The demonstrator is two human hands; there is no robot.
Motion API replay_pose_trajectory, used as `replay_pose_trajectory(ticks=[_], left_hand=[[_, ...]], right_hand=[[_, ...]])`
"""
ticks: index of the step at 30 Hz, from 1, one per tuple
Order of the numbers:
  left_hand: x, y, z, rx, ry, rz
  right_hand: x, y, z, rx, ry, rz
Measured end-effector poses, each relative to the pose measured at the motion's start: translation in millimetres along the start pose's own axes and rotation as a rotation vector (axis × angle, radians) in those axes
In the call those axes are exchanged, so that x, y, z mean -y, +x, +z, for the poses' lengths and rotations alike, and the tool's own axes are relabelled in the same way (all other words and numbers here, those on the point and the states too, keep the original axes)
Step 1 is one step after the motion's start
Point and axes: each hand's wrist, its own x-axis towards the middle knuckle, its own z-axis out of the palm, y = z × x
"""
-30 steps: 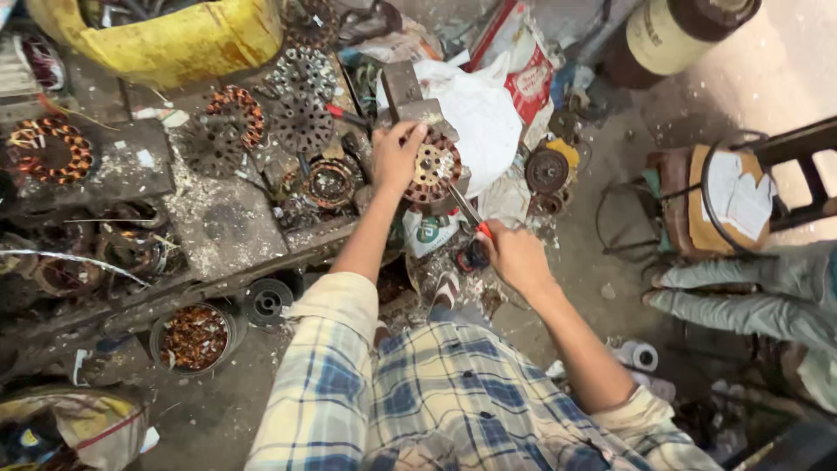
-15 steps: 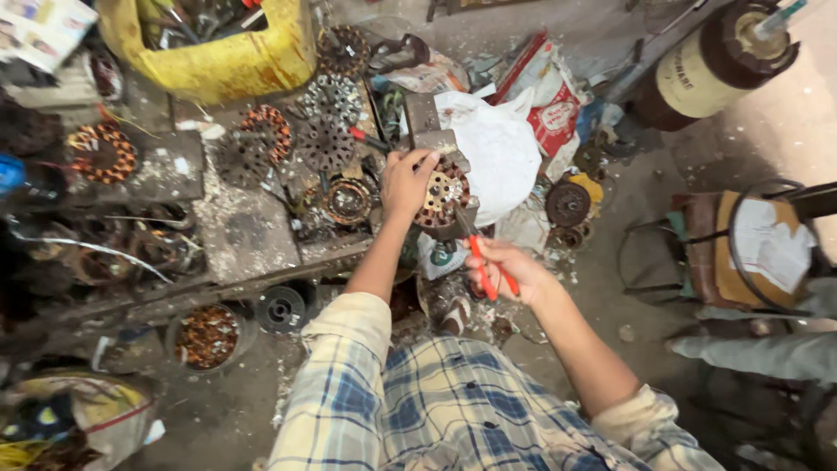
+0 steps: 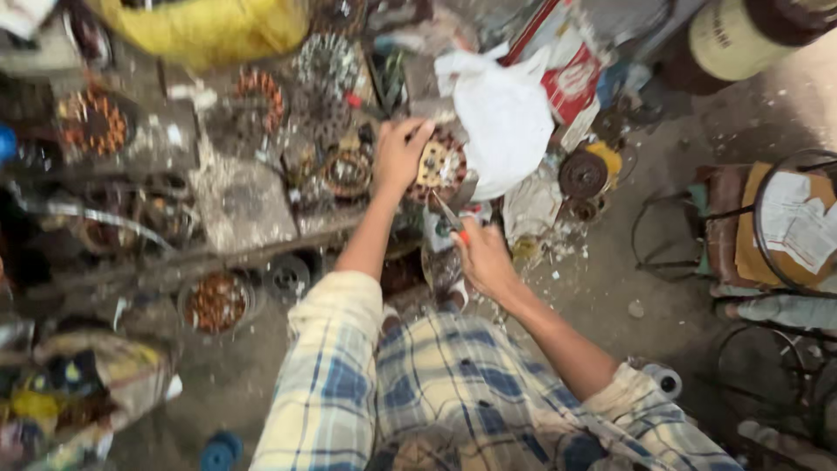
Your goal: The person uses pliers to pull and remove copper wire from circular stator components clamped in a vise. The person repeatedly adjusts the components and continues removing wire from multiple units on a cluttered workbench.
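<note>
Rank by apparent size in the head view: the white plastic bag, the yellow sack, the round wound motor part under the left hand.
1. Yellow sack, though the frame's top edge cuts it off.
2. White plastic bag, somewhat smaller.
3. Round wound motor part, clearly smallest, partly covered by the left hand.

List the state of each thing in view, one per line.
Left hand: gripping the round motor winding.
Round motor winding: held tilted over the cluttered bench.
Right hand: closed on the red-handled tool.
Red-handled tool: tip aimed at the winding.
White plastic bag: crumpled, lying beside the winding.
</note>
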Motion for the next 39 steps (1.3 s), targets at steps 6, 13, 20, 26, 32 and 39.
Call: replay_pose_trajectory(ticks=[6,13,20,26,32,39], left_hand=[[9.6,-3.7,0.7,0.021,-0.018,-0.038],[7.3,-5.7,7.0,0.034,0.027,-0.091],[4.4,-21.9,21.3,-0.211,0.015,-0.132],[-0.7,-5.8,9.2,-0.127,0.052,-0.058],[-7.3,-8.8,8.6,-0.068,0.002,-0.086],[-7.3,-7.6,10.5,-0.125,-0.01,-0.063]], right_hand=[[-27.1,-61.5,31.9,0.168,0.156,-0.23],[-91.0,-84.2,86.8,1.003,-0.264,0.431],[-86.5,-92.0,18.3,0.478,0.077,0.651],[-18.8,-47.6,-43.8,0.164,-0.045,0.312],[15.0,-9.9,-64.5,0.115,-0.303,0.224],[13.7,25.2,-49.9,0.171,-0.527,0.15]])
